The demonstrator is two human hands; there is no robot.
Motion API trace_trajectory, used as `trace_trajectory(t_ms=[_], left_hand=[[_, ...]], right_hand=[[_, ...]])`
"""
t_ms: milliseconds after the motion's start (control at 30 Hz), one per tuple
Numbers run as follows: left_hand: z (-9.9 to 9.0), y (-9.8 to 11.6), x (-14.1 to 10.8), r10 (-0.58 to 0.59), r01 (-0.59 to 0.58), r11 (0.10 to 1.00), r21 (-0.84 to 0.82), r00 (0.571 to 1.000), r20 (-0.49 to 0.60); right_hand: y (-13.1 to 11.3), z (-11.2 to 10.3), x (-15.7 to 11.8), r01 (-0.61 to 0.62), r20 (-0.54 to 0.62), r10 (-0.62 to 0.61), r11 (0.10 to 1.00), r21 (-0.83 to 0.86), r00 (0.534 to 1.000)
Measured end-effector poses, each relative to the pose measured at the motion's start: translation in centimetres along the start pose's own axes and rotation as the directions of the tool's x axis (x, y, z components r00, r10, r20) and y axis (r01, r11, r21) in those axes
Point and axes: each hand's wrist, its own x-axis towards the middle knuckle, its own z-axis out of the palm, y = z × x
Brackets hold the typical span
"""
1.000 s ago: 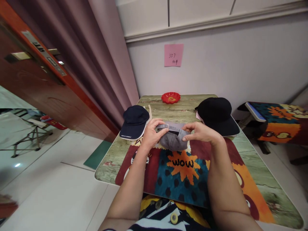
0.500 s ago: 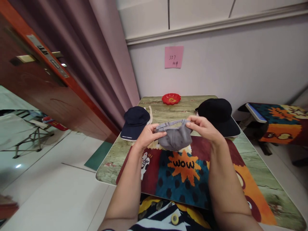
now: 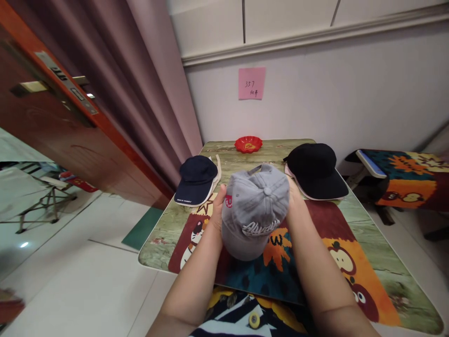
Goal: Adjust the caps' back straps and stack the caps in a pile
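A grey baseball cap [image 3: 257,201] is held above the patterned mat, its crown upward and its brim toward me. White raised lettering runs across its front, and a small red tag shows on its left side. My left hand [image 3: 218,210] grips the cap from the left, thumb up along its edge; the other fingers are hidden behind it. On the opposite side my right hand [image 3: 293,196] holds the cap, most of its fingers out of sight. A navy cap [image 3: 197,178] lies on the table to the left, a black cap [image 3: 314,168] to the right.
A red scalloped dish [image 3: 248,144] stands at the back of the table [image 3: 157,243]. The colourful mat [image 3: 259,276] covers the table's front middle. An open wooden door [image 3: 52,117] and a curtain [image 3: 154,84] are at the left. Another table [image 3: 403,175] stands to the right.
The grey cap has turned from its strap side, held collapsed by the edge, to crown up with its brim toward me. Both hands have moved round to its sides.
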Motion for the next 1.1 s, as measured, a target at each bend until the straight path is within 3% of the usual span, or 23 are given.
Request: trace_trajectory(t_ms=[133, 300, 367, 467, 567, 667, 733, 800, 867, 933, 1033, 1100], left_hand=[[0.4, 0.1, 0.5, 0.000, -0.001, 0.998, -0.056, 1.000, -0.016], [0.6, 2.6, 2.0, 0.080, -0.088, 0.992, -0.094, 0.993, -0.082], [0.4, 3.4, 2.9, 0.122, -0.134, 0.986, -0.103, 0.986, -0.116], [0.1, 3.9, 4.0, 0.180, -0.200, 0.972, -0.122, 0.971, -0.159], [-0.4, 4.0, 4.7, 0.195, -0.227, 0.959, -0.167, 0.963, -0.185], [-1.3, 3.8, 5.1, 0.172, -0.222, 0.943, -0.248, 0.963, -0.206], [-2.0, 3.5, 5.5, 0.168, -0.227, 0.931, -0.287, 0.962, -0.216], [-2.3, 2.9, 6.0, 0.173, -0.238, 0.921, -0.307, 0.959, -0.225], [-2.2, 1.9, 6.5, 0.152, -0.222, 0.920, -0.322, 0.962, -0.228], [-1.8, 0.4, 6.8, 0.069, -0.127, 0.938, -0.323, 0.981, -0.183], [-1.1, -2.7, 6.3, -0.157, 0.151, 0.972, -0.178, 0.987, -0.024], [-1.1, -5.0, 5.5, -0.253, 0.253, 0.964, 0.085, 0.967, -0.008]], right_hand=[[1.1, -0.3, 0.4, -0.136, 0.039, 0.130, 0.946, 0.295, 0.991], [1.0, -0.5, -0.6, -0.063, -0.038, 0.077, 0.955, 0.290, 0.996], [0.9, -0.8, -1.0, -0.089, -0.049, 0.105, 0.962, 0.258, 0.993], [0.9, -1.2, -1.6, -0.191, 0.059, 0.183, 0.966, 0.175, 0.981], [0.9, -1.4, -2.4, -0.175, 0.221, 0.163, 0.984, 0.038, 0.962], [0.8, -1.4, -3.0, -0.138, 0.437, 0.138, 0.990, -0.032, 0.889], [0.5, -1.2, -3.1, -0.116, 0.502, 0.087, 0.993, 0.025, 0.861], [0.1, -0.8, -2.9, -0.064, 0.427, 0.000, 0.989, 0.135, 0.904], [-0.5, -0.6, -2.5, 0.010, 0.240, -0.070, 0.970, 0.241, 0.968], [-1.0, -0.8, -2.2, 0.072, 0.030, -0.085, 0.950, 0.304, 0.996], [-1.7, -2.1, -2.2, 0.183, -0.248, -0.110, 0.938, 0.295, 0.963], [-2.1, -3.6, -2.6, 0.300, -0.414, -0.181, 0.923, 0.242, 0.892]])
